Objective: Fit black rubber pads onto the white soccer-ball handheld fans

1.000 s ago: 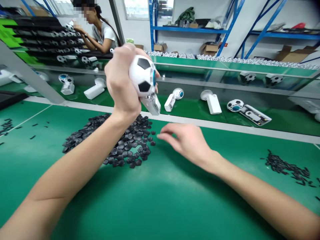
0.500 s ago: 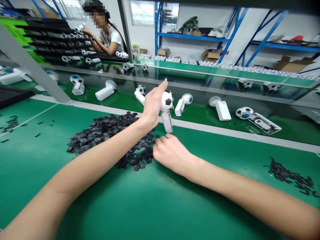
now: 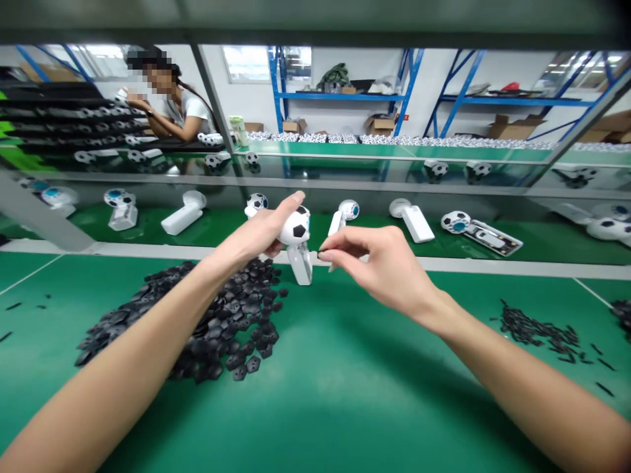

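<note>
Green bench mat (image 3: 315,410) across the foreground, both bare forearms reaching out over it. Left hand (image 3: 251,233) closed around a soccer-ball-patterned white handheld device (image 3: 296,226), fingers wrapped over the ball head, white handle (image 3: 300,264) pointing down toward the mat, long axis nearly upright with a slight lean. Right hand (image 3: 379,263) to the right of the device and the nearer hand to its exposed side, thumb and forefinger pinched on a small black patch (image 3: 321,253), other fingers loosely curled. Patch just beside the ball head and handle, contact between them impossible to tell. Under the left forearm, a heap of black pentagonal patches (image 3: 246,309); off to the right, scattered black strips (image 3: 537,332). Farther on, a pale bench edge (image 3: 493,265), then a row of white ball-headed units (image 3: 182,220) and a partly opened unit (image 3: 483,236) on a raised green shelf (image 3: 369,233). Beyond, at far left, a seated co-worker (image 3: 182,112), with blue steel shelving (image 3: 345,96) and cardboard boxes (image 3: 377,125) against the back wall.
</note>
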The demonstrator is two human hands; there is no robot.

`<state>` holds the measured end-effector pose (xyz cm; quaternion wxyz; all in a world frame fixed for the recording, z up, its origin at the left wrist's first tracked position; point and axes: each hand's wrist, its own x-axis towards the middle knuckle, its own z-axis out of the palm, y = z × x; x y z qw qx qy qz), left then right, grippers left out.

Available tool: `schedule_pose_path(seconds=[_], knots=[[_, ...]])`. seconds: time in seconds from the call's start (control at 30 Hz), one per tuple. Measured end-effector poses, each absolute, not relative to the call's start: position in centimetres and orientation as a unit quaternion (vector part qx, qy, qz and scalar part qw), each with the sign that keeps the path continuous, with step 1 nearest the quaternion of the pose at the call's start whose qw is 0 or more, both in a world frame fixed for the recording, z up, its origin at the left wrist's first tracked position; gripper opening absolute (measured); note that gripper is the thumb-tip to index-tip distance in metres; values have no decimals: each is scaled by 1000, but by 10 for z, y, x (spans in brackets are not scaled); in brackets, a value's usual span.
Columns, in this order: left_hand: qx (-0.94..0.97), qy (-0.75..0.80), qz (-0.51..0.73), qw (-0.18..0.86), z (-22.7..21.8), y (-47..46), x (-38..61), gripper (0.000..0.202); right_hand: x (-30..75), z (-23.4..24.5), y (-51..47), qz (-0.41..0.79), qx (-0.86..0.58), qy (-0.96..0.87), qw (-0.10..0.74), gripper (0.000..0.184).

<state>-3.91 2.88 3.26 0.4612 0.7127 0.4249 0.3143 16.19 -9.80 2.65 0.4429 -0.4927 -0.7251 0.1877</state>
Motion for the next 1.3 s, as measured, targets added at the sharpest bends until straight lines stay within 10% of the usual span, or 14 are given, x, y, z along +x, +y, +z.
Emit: schedule_pose_path(seconds=[0.2,0.53,0.77,1.3], knots=[[631,475,185,585,54,25,-50,71,167,33,-94,213,-469,-690,509,12],[528,257,401,703,36,20,-34,33,174,38,-90,254,-440,-627,591,28],[589,250,458,618,16,8,-22,56,168,33,-87,309,-409,-594,620,34],[730,228,477,434,5,-18,-14,31,157,19,-85,349,-435,-583,590,42]])
